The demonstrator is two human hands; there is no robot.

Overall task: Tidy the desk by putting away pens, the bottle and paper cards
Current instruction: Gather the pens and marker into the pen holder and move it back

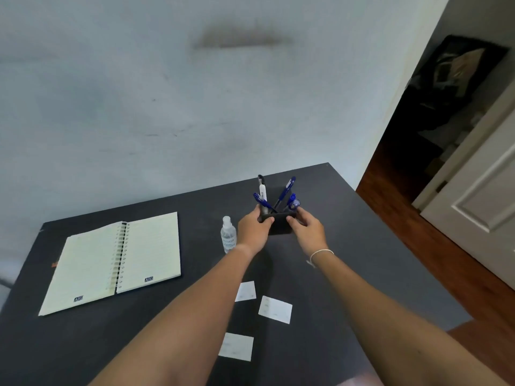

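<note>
A black pen holder (279,224) stands toward the far right of the dark desk (362,246), with several blue pens (284,192) and one white pen sticking up out of it. My left hand (254,228) grips its left side and my right hand (306,227) grips its right side. A small clear spray bottle (228,235) stands upright just left of my left wrist. Three white paper cards lie flat nearer to me: one (245,291) beside my left forearm, one (275,309) between my arms, one (236,346) closest.
An open spiral notebook (117,260) lies on the left half of the desk. A pale wall (167,93) runs behind the desk. To the right the desk edge drops to a wooden floor (446,260), with a white door (485,201) and a dark doorway beyond.
</note>
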